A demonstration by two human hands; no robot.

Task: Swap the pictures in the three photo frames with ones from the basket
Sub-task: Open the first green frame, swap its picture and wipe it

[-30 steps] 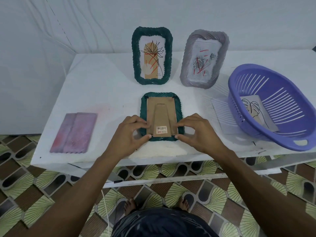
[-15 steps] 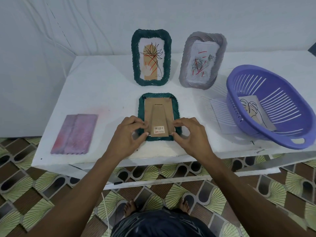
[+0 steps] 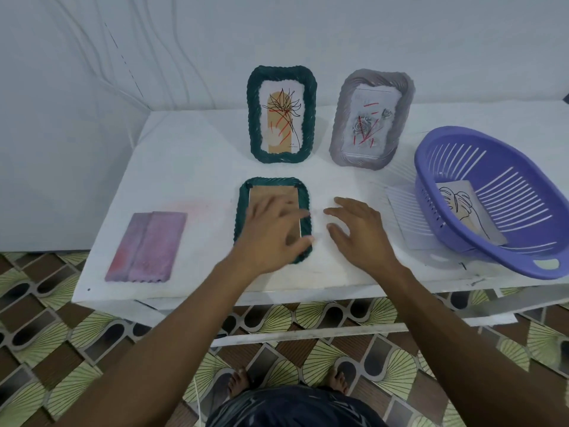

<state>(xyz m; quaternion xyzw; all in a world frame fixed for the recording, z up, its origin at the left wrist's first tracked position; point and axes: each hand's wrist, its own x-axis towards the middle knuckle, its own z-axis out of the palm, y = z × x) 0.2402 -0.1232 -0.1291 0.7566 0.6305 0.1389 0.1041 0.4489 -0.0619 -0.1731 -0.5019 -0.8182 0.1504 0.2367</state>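
Both hands are releasing their pinch — the left hand [image 3: 271, 234] is spreading its fingers flat over the face-down dark green rope-edged photo frame [image 3: 242, 211], the right hand [image 3: 358, 234] is hovering open-fingered just beside it; the cardboard backing [image 3: 266, 192] is probably being seated.

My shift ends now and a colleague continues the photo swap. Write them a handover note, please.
Left hand: open, fingers spread over the face-down green frame; blurred, contact unclear.
Right hand: open, empty, above the table just right of that frame.
Upright green frame and grey frame stand at the back, each holding a picture; one leaf picture lies in the purple basket.
Done: cardboard backing sits in the face-down frame.
Left: stand it up; which frames already hold new pictures cannot be told.
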